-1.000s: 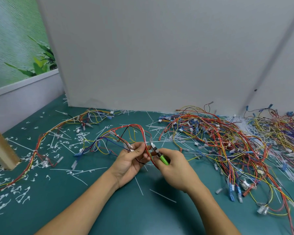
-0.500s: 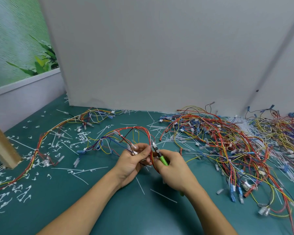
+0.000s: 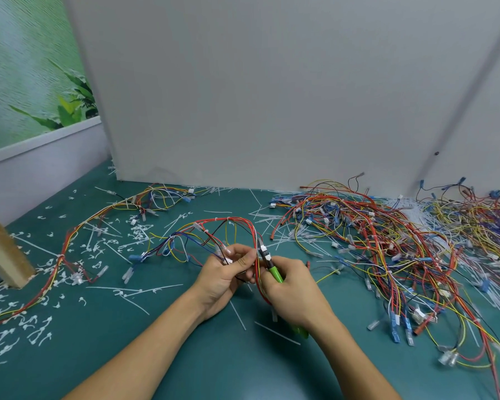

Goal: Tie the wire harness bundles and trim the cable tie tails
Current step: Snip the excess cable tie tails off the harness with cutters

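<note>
Near the middle of the green bench (image 3: 185,347), the left hand (image 3: 223,277) has its grip pinched on a wire harness (image 3: 228,220), thumb and curled fingers holding the bundle; its red, yellow and blue wires arch up on the far side and drop to the bench at left. The right hand (image 3: 296,293) sits just beside it, its grip closed round green-handled cutters (image 3: 275,273), whose dark tip points up against the wires next to the left thumb; whether the blades bite on a tie tail is too small to tell. A big tangled pile of harnesses (image 3: 373,235) covers the right of the bench. Another long harness (image 3: 70,235) trails along the left among scattered white cut tails (image 3: 98,249). A grey board (image 3: 272,96) stands at the far edge, a wooden post (image 3: 3,249) at left
</note>
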